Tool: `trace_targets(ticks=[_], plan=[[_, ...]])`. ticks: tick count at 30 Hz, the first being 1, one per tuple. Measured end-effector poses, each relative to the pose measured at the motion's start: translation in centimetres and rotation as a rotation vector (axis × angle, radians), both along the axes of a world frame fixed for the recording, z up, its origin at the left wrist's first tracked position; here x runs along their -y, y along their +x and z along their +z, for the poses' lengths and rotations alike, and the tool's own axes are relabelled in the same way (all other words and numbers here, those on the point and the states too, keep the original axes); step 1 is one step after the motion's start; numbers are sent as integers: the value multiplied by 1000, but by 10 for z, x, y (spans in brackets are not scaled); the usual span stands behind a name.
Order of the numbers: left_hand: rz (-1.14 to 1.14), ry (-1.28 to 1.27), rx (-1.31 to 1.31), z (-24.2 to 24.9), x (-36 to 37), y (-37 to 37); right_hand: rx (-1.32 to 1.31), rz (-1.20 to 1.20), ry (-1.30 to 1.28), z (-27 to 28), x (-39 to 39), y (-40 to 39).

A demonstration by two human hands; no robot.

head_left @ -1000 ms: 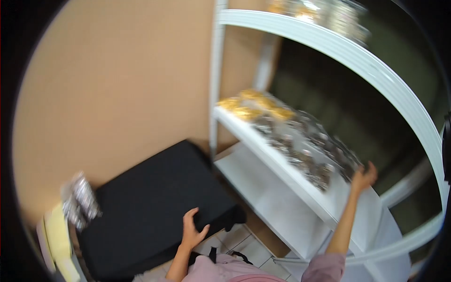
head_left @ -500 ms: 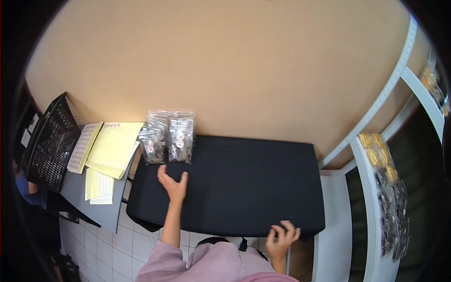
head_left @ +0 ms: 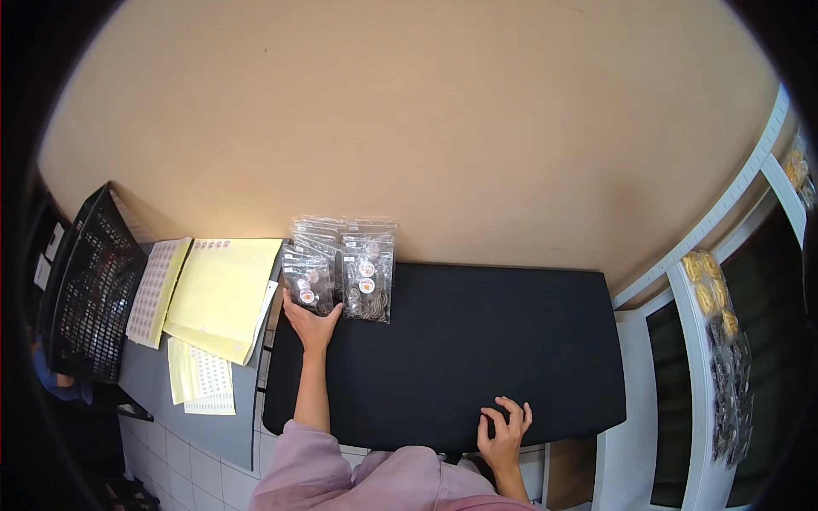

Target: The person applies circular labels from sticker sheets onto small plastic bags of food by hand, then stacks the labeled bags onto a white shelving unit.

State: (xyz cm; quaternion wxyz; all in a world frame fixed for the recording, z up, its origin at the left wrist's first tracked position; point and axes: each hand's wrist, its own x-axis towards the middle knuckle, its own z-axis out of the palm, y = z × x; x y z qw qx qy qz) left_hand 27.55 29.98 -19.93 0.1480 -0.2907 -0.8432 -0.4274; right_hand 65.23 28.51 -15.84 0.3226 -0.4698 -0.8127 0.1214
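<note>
My left hand [head_left: 312, 325] is at the lower end of the left stack of clear zip bags, its thumb on the right side and its fingers on the left side of the front zip bag [head_left: 298, 262]. That bag has dark contents and round stickers; my hand covers its bottom edge. Just to the right, another stack of zip bags [head_left: 367, 298] with dark, coiled-looking contents leans at the wall. My right hand [head_left: 504, 434] hovers over the front edge of the black-covered table [head_left: 477, 341], fingers loosely bent and apart, holding nothing.
On the grey side table [head_left: 162, 383] at the left lie yellow sheets [head_left: 223, 285] and sticker sheets [head_left: 158, 294]. A black perforated basket [head_left: 94, 289] stands on its far side. At the right, a white rack [head_left: 694, 366] holds packs with yellow and dark contents. Part of another person [head_left: 64, 379] shows at far left.
My left hand has moved forward from just in front of the left stack and closed round its front bag. My right hand stays near the front edge. The view has shifted slightly.
</note>
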Motion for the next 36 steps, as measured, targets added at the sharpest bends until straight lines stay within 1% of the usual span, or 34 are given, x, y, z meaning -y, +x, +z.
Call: trace_targets(ticks=[1, 2, 4, 6, 8, 10, 12, 13, 15, 16, 18, 20, 22, 23, 24, 25, 26, 27, 28, 29, 30, 31, 32, 34, 36], plan=[[20, -1, -61, -1, -1, 0, -2, 0, -5, 0, 3, -3], [9, -3, -58, -2, -2, -3, -3, 0, -9, -1, 6, -6], [-14, 93, -81, -6, -4, -8, 0, 1, -24, -3, 11, -6], [-7, 117, -96, -5, -4, -8, 9, 44, -36, -7, 16, -4], [-38, 202, -9, -6, -1, -9, 10, 50, -43, -8, 19, 1], [-57, 202, -27, -6, 3, -7, 6, 73, -62, -11, 21, 7], [-102, 312, 94, -3, 8, -3, 9, 71, -66, -14, 22, 13], [-100, 315, 91, -2, 11, -1, 12, 68, -70, -15, 22, 16], [-187, 232, 193, 0, 18, 1, 6, 64, -72, -16, 23, 18], [-186, 235, 188, 2, 20, 3, 3, 57, -78, -16, 24, 18], [-98, 105, 92, 7, 23, 8, 0, 66, -71, -16, 26, 18], [-122, 158, 103, 16, 28, 18, -7, 71, -59, -15, 27, 15], [-171, 349, 108, 28, 32, 40, -53, 61, -69, -12, 29, 11], [-239, 357, 96, 32, 34, 52, -63, 78, -77, -8, 28, 10], [-378, 423, 299, 36, 35, 72, -65, 71, -73, -3, 28, 6], [-522, 450, 405, 34, 37, 91, -195, 127, -165, 7, 27, 1], [-640, 462, 590, 43, 38, 118, -324, 181, -256, 16, 25, -4], [-735, 393, 730, 23, 39, 135, -288, 278, -215, 28, 21, -6], [-883, 399, 791, 26, 36, 163, -287, 260, -207, 37, 19, -8], [-1012, 397, 840, 37, 35, 192, -309, 297, -205, 46, 18, -10], [-1124, 361, 827, 38, 33, 214, -330, 326, -201, 51, 18, -10], [-1184, 310, 864, 38, 33, 235, -290, 316, -208, 51, 17, -6], [-1250, 286, 887, 38, 31, 255, -240, 245, -187, 52, 16, -1], [-1221, 221, 1129, 31, 28, 287, -224, 126, -99, 51, 15, 18], [-1330, 147, 1318, 51, 26, 305, -313, 33, -118, 53, 16, 41]])
